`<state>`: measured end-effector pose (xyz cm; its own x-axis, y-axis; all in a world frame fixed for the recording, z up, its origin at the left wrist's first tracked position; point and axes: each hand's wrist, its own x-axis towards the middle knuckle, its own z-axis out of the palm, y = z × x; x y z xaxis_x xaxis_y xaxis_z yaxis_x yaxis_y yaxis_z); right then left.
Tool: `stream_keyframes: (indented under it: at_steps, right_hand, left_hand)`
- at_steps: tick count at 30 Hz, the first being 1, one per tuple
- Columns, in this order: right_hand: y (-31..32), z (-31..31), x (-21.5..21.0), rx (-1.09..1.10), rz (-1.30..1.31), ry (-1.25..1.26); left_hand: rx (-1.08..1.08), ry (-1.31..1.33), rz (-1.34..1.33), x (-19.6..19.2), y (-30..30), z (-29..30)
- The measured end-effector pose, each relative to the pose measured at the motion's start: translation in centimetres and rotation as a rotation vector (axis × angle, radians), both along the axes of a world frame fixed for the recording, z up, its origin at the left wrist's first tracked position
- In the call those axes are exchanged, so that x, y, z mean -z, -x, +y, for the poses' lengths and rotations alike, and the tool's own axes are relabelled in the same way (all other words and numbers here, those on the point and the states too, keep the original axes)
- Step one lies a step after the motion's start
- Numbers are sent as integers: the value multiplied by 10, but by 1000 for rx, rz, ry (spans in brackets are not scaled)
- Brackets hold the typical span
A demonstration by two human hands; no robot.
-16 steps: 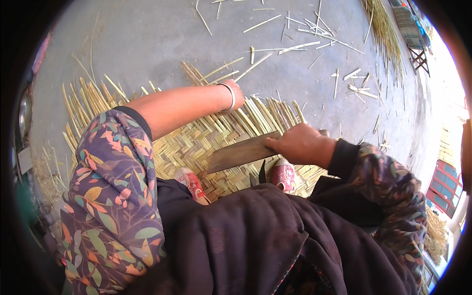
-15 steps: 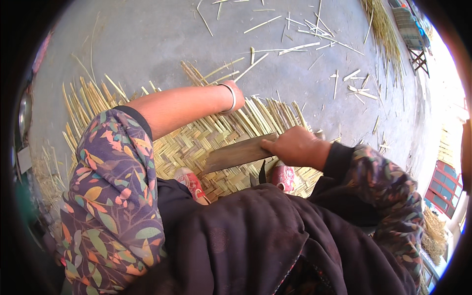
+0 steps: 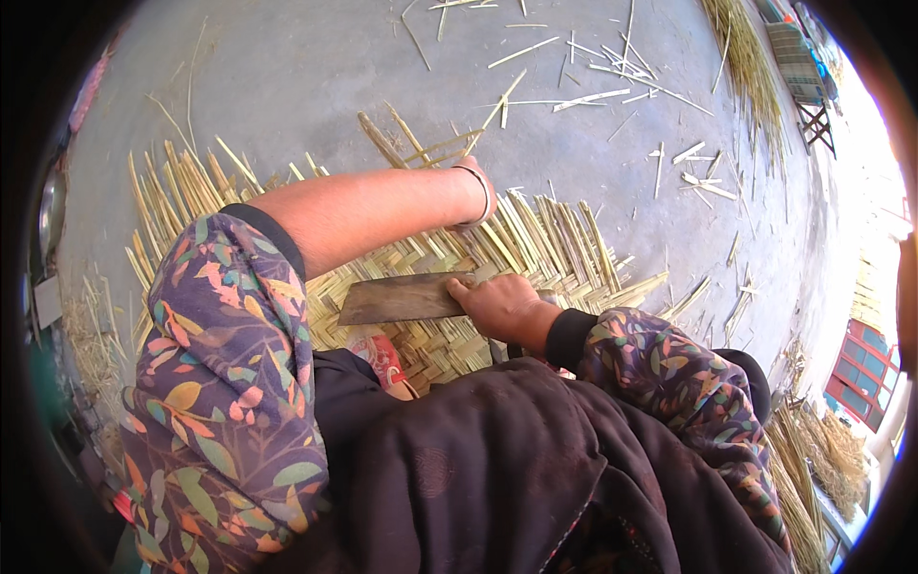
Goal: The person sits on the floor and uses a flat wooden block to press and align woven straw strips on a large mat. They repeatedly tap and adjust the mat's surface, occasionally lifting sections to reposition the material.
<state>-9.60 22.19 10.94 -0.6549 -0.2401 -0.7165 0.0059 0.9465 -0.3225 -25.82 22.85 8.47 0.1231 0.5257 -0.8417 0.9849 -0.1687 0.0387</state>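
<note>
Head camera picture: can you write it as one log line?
right hand: grips cleaver | left hand: on woven bamboo mat | concrete floor: loose strips

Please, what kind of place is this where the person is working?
Probably an outdoor yard used for weaving by hand. The bare concrete ground lies in sunlight, cut strips are scattered over it, and a half-woven mat lies under the right hand, which holds a broad knife.
</note>
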Motion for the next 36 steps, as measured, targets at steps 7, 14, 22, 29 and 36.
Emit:
stream_keyframes:
  at_steps: [7, 14, 22, 29, 36]
  right_hand:
    - [-2, 26, -27, -8, 9, -22]
    - [-19, 68, -38, 64, 324, -258]
    - [-22, 87, -10, 84, 408, -334]
    - [-29, 86, 34, 154, 432, -379]
    - [-33, 84, 60, 221, 382, -367]
  left_hand:
    - [-89, 22, 52, 24, 43, -5]
    - [-148, 24, -11, 21, 53, 0]
    - [-186, -104, -46, 16, 58, -8]
    - [-214, -176, -72, 38, 61, -7]
    - [-241, -225, -46, 50, 59, -15]
